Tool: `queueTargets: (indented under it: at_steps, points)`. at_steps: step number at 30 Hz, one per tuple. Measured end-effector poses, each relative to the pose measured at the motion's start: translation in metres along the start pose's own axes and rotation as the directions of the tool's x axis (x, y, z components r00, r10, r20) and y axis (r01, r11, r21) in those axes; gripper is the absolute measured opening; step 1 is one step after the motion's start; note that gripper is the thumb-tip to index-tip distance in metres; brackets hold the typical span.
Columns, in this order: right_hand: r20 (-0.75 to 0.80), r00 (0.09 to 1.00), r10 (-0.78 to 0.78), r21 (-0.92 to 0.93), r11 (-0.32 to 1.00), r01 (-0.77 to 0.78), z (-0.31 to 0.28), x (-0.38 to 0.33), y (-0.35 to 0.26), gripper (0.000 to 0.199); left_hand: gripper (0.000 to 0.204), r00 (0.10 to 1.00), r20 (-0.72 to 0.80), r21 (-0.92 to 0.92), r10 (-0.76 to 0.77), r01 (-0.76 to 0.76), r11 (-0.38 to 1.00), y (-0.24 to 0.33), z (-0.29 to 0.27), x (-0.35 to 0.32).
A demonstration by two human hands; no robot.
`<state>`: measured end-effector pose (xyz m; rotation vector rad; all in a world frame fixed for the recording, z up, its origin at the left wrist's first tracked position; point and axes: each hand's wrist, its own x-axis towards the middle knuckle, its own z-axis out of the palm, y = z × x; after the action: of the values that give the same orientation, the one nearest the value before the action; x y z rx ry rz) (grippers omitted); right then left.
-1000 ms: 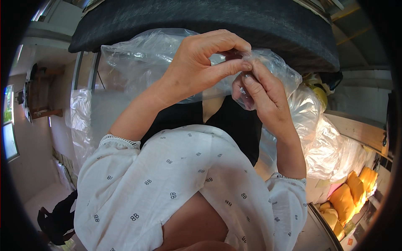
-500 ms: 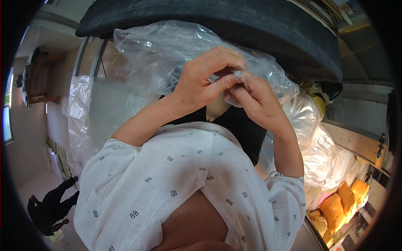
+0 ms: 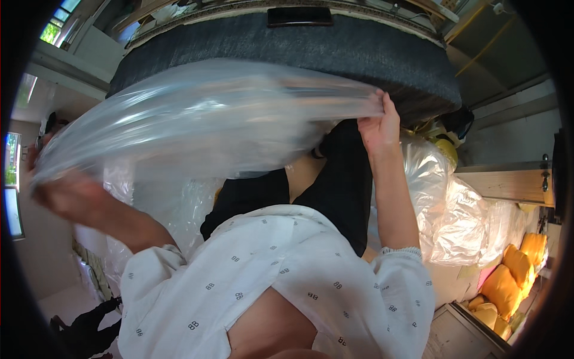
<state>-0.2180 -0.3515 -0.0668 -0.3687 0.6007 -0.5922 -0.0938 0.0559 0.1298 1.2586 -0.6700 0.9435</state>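
Observation:
A large clear plastic sheet [image 3: 221,113] is stretched wide across the front of me; whether it is a bag, I cannot tell. My right hand [image 3: 381,127] pinches its right end, fingers pointing up. At far left, my left hand [image 3: 57,188] is smeared by motion, with the sheet's gathered left end drawn taut at its fingers. The sheet bows upward between the two hands and hangs over my lap in black trousers [image 3: 335,185].
Beyond the sheet stands a dark cloth-covered surface [image 3: 371,57] with a flat black object [image 3: 299,17] on it. More clear plastic [image 3: 448,209] is piled at my right, near a wooden bar [image 3: 502,179] and yellow bundles [image 3: 508,281]. Further plastic [image 3: 173,203] lies left.
My hands were together at the middle on the crumpled plastic. Now they are far apart, the left swung out to the far left, and the plastic is spread between them.

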Motion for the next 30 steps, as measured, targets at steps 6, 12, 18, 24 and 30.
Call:
queueTargets:
  at_steps: [6, 12, 18, 24, 30]
  points:
    - [-0.194, 0.734, -0.651, -0.297, 0.752, 0.588, -0.078, -0.005, -0.154, 0.018, 0.023, 0.981, -0.192, 0.337, 0.000, 0.066, 0.939, -0.074, -0.053, 0.086]
    - [0.195, -0.250, -0.948, -0.484, -0.315, 0.817, 0.007, -0.115, -0.305, 0.046, 0.021, 0.822, 0.157, 0.313, -0.548, 0.485, 0.817, -0.230, 0.048, -0.034]
    - [0.886, 0.284, -0.365, -0.437, -0.863, 0.254, 0.005, 0.048, -0.283, 0.054, 0.031, 0.793, 0.091, 0.592, -0.602, 0.443, 0.673, -0.272, -0.002, -0.096]
    - [0.679, 0.674, -0.292, -0.657, -0.650, 0.380, -0.079, 0.142, -0.271, 0.054, 0.038, 0.889, 0.147, 0.906, -0.434, 0.055, 0.420, -0.341, -0.200, -0.021]
    - [0.738, 0.621, -0.265, -0.473, -0.859, 0.196, -0.038, 0.131, -0.244, 0.052, 0.042, 0.912, 0.074, 0.996, -0.403, -0.051, 0.067, -0.392, -0.280, 0.055]
